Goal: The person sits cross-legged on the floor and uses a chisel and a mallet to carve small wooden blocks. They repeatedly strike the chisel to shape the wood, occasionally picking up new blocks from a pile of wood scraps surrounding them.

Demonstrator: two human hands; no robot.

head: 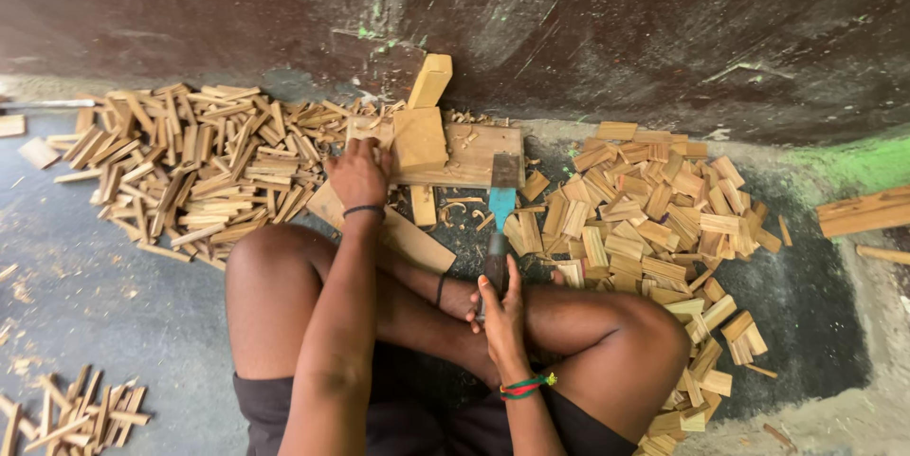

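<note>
I sit cross-legged on the floor facing a dark wall. My left hand [358, 172] rests on the left end of a flat wooden board [466, 155], fingers closed over a small piece of wood. A thick wooden block [419, 138] stands on that board, with another block [430, 80] leaning behind it. My right hand [502, 309] grips the dark handle of a chisel [500, 209] with a blue shank. Its wide blade lies on the board's right end.
Heaps of small cut wood pieces lie on the left [190, 167] and on the right [654, 228]. A smaller heap [66, 413] sits at the lower left. Longer planks [863, 211] rest at the right, and shavings [464, 212] lie below the board.
</note>
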